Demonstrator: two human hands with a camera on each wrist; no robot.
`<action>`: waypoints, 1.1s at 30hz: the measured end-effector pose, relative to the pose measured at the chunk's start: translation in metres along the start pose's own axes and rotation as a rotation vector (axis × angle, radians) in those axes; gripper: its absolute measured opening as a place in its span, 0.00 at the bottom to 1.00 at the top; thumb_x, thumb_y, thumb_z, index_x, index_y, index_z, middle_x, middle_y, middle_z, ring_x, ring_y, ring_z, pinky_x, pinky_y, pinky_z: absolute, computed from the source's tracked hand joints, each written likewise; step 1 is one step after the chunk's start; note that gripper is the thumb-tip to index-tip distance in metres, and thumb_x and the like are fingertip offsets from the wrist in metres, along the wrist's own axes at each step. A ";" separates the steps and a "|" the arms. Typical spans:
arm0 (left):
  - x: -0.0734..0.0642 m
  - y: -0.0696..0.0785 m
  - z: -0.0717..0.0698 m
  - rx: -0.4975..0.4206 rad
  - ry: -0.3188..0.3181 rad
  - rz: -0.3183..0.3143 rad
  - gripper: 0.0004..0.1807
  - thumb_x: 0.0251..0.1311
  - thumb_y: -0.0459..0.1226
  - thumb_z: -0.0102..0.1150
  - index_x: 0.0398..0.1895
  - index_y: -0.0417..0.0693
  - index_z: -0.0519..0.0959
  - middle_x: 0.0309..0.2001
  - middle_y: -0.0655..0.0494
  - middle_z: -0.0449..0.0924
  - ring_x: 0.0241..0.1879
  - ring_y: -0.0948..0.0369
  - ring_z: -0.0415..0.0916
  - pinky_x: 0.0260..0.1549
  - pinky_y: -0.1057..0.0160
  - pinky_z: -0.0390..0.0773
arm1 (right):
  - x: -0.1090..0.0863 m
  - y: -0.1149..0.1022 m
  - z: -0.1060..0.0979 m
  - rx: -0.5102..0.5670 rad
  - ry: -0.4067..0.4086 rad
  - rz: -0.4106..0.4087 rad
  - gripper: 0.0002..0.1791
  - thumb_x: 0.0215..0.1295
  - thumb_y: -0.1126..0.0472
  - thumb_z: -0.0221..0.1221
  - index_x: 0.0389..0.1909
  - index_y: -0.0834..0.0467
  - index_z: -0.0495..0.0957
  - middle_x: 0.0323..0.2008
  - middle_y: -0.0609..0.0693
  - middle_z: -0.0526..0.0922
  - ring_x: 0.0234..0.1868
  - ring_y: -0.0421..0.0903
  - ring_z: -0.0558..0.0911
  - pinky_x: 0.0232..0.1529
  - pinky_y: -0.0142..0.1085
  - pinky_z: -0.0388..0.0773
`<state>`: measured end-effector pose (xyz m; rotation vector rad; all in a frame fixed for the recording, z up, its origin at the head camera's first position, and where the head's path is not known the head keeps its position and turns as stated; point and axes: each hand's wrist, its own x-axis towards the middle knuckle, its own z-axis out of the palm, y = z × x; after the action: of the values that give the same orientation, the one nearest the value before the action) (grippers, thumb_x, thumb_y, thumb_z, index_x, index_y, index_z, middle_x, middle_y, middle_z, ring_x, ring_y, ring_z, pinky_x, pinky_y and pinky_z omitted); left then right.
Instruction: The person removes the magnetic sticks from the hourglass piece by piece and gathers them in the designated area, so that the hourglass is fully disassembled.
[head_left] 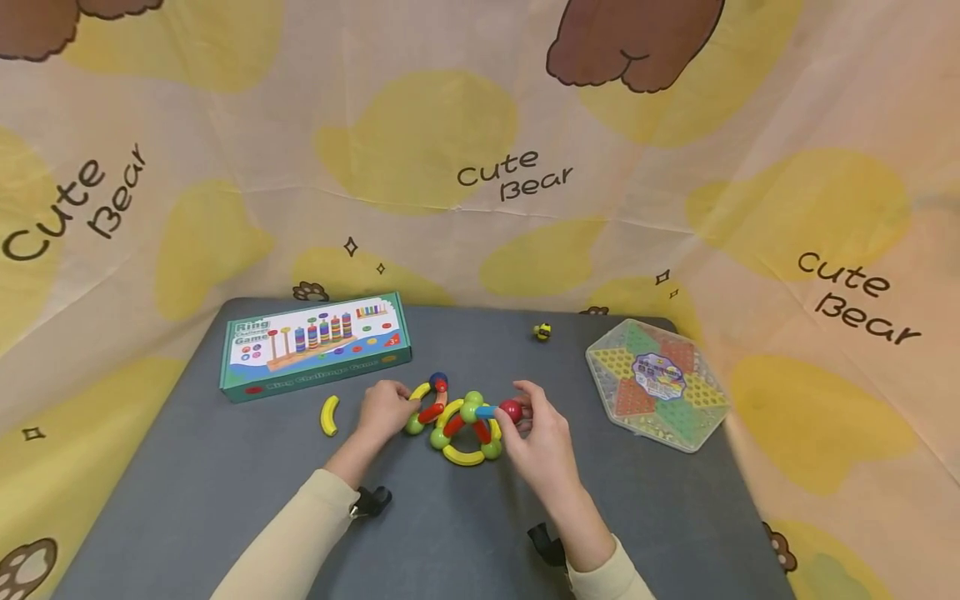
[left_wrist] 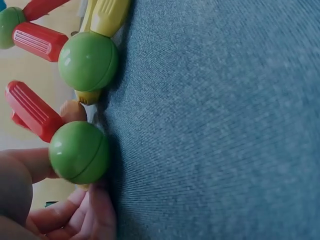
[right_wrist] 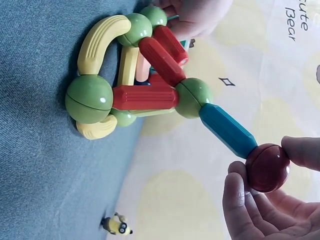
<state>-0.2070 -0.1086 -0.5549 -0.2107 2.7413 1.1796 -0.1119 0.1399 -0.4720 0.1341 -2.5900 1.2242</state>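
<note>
My right hand pinches a dark red ball between thumb and fingertips. A blue rod joins that ball to the green top ball of a frame of red rods, curved yellow rods and green balls, standing on the table. Left of this frame, my left hand grips a smaller group of magnetic pieces at its green ball. A red rod and a curved yellow rod extend from that ball. The group's far end has a dark blue ball.
A loose curved yellow rod lies left of my left hand. Behind it is a Ring Challenge Game box. A small yellow-and-black figure stands at the back, and a hexagonal board-game case lies at the right on the grey table.
</note>
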 end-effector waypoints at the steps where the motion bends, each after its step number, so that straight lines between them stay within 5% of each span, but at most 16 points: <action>1: 0.000 0.000 0.000 -0.016 0.002 -0.005 0.11 0.54 0.39 0.67 0.34 0.39 0.85 0.28 0.52 0.83 0.24 0.58 0.77 0.23 0.65 0.74 | 0.000 0.000 0.000 -0.002 -0.001 0.001 0.27 0.63 0.58 0.70 0.60 0.58 0.73 0.41 0.52 0.85 0.35 0.41 0.82 0.40 0.43 0.86; 15: 0.000 -0.006 -0.001 -0.302 0.010 -0.015 0.16 0.60 0.37 0.67 0.48 0.34 0.83 0.38 0.44 0.86 0.25 0.62 0.84 0.27 0.64 0.84 | 0.002 -0.001 0.000 -0.004 -0.009 0.015 0.28 0.62 0.59 0.70 0.61 0.58 0.73 0.41 0.52 0.85 0.36 0.42 0.82 0.41 0.42 0.86; 26: -0.002 -0.003 -0.001 -0.171 0.009 0.012 0.16 0.60 0.42 0.68 0.45 0.38 0.83 0.35 0.49 0.84 0.31 0.59 0.78 0.28 0.66 0.76 | 0.002 -0.001 -0.001 -0.001 -0.020 0.023 0.27 0.62 0.59 0.70 0.61 0.57 0.73 0.41 0.52 0.85 0.36 0.43 0.82 0.41 0.41 0.86; 33: -0.008 -0.001 0.000 -0.112 -0.078 -0.014 0.18 0.64 0.41 0.63 0.50 0.39 0.75 0.35 0.49 0.83 0.30 0.57 0.75 0.27 0.64 0.72 | 0.003 -0.001 -0.002 -0.010 -0.020 0.017 0.27 0.62 0.58 0.70 0.61 0.56 0.73 0.41 0.51 0.85 0.36 0.42 0.82 0.41 0.39 0.86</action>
<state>-0.1991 -0.1089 -0.5539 -0.1911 2.6057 1.3098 -0.1139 0.1404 -0.4691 0.1228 -2.6187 1.2223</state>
